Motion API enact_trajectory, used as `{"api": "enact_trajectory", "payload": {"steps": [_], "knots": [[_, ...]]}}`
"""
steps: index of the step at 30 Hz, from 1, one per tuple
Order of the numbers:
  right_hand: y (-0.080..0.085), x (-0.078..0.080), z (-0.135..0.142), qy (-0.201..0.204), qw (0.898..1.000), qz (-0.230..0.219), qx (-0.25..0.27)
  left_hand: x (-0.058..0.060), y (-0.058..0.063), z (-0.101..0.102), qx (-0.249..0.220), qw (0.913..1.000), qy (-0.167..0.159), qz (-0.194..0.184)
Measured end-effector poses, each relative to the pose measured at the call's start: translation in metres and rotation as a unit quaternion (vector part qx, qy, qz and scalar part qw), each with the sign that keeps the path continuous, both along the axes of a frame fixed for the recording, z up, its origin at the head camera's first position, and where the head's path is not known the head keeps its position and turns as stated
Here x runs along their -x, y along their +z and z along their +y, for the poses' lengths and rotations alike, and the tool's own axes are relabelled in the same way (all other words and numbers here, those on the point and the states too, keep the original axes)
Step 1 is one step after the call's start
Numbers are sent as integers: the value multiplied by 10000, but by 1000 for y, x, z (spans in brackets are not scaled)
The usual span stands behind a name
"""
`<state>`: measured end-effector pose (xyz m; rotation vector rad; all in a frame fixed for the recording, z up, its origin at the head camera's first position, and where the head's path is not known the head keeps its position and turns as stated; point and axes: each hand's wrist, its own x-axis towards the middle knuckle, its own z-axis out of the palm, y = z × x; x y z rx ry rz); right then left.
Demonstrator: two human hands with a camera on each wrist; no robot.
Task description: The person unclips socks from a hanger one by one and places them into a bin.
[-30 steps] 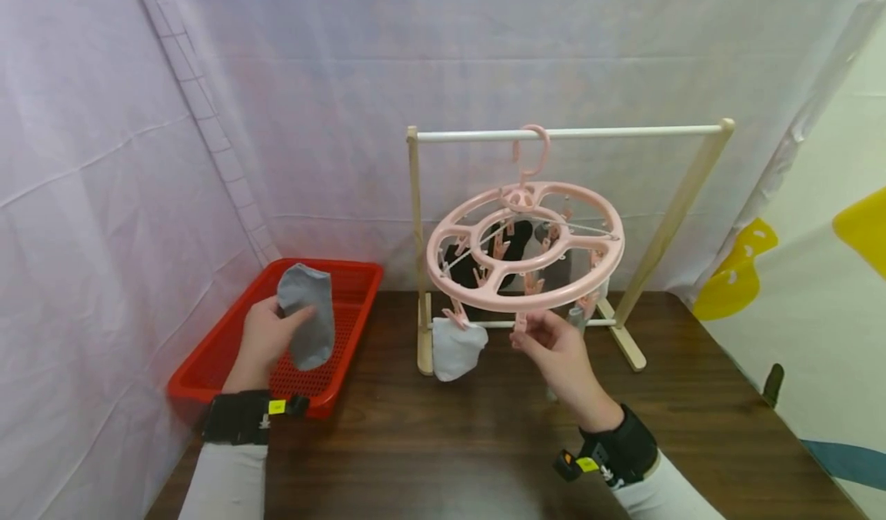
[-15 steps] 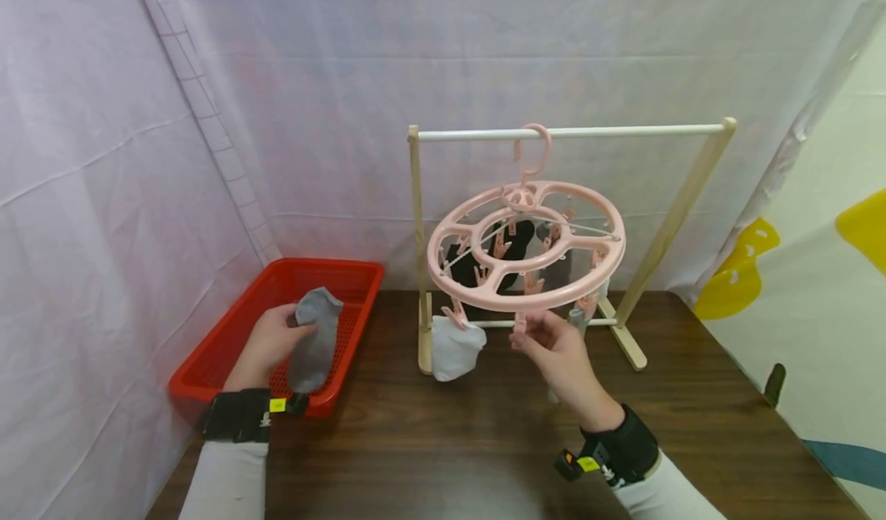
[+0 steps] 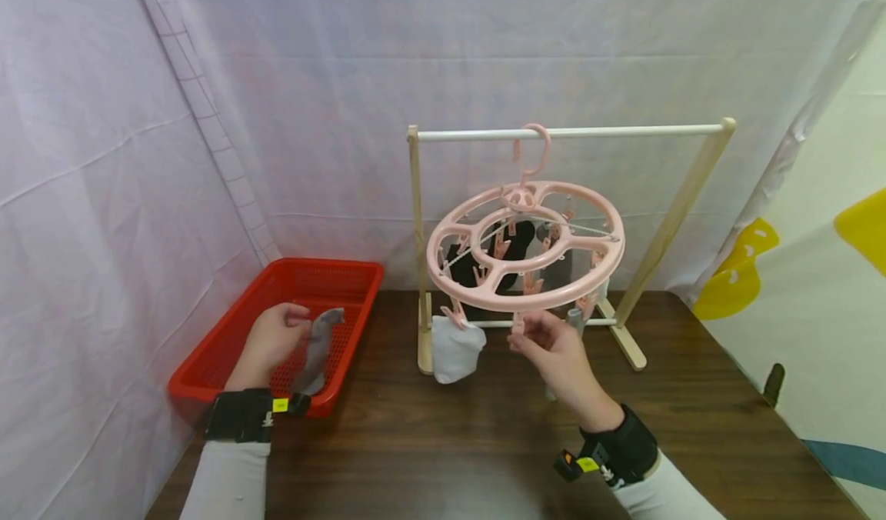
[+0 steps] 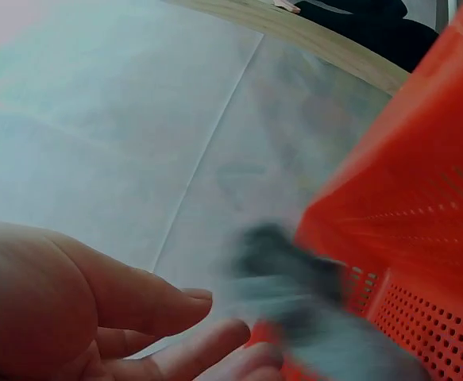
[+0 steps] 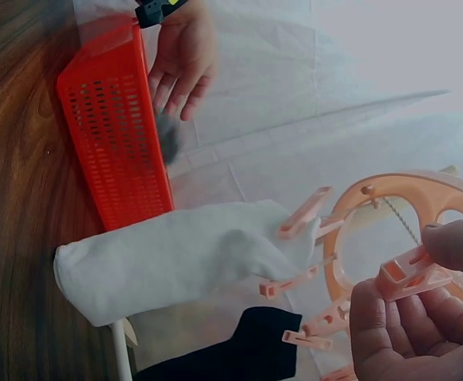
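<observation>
My left hand [image 3: 273,343] is over the red basket [image 3: 363,298], fingers relaxed. A grey sock [image 3: 320,351] is just off its fingertips, blurred and apart from them in the left wrist view, low over the basket. My right hand [image 3: 557,355] pinches a pink clothespin [image 5: 406,274] between thumb and fingers, below the near rim of the round pink hanger [image 3: 529,302]. A white sock [image 3: 457,349] hangs from another clip at the hanger's left. Behind, a black sock [image 5: 255,341] and a dark grey sock [image 3: 556,270] also hang, partly hidden by the rings.
The hanger hooks over the white bar [image 3: 623,131] of a wooden stand [image 3: 674,220]. Both stand feet rest on the dark wooden table [image 3: 443,443]. White cloth [image 3: 311,81] closes off the back and left. Yellow shapes [image 3: 735,285] show on the right wall.
The grey sock has gone from my left hand's grip down toward the basket, and the hand's fingers have loosened. My right hand keeps its pinch on the clothespin, almost unmoved.
</observation>
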<state>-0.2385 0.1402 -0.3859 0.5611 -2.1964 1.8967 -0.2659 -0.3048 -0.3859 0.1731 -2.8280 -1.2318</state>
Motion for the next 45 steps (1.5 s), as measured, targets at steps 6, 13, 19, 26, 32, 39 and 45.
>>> {"api": "enact_trajectory", "payload": {"steps": [6,13,19,26,32,39,45], "knots": [[-1,1,1,39,10000,3,14,-2,1,3,44,9999,154,32],[0,1,1,22,10000,-24,-24,-3,3,5,241,9995,177,111],[1,0,1,-4,10000,-34,-36,-5,7,10,300,9994,134,143],[1,1,1,-7,10000,7,15,-9,12,19,438,9975,91,545],[2,-1,1,25,9999,52,89,-16,15,34,336,9921,-26,1210],[3,-1,3,93,9997,-85,208,-23,21,61,-377,9792,-687,1873],[4,0,5,46,9999,-9,129,-23,17,95,-885,9672,-957,2179]]}}
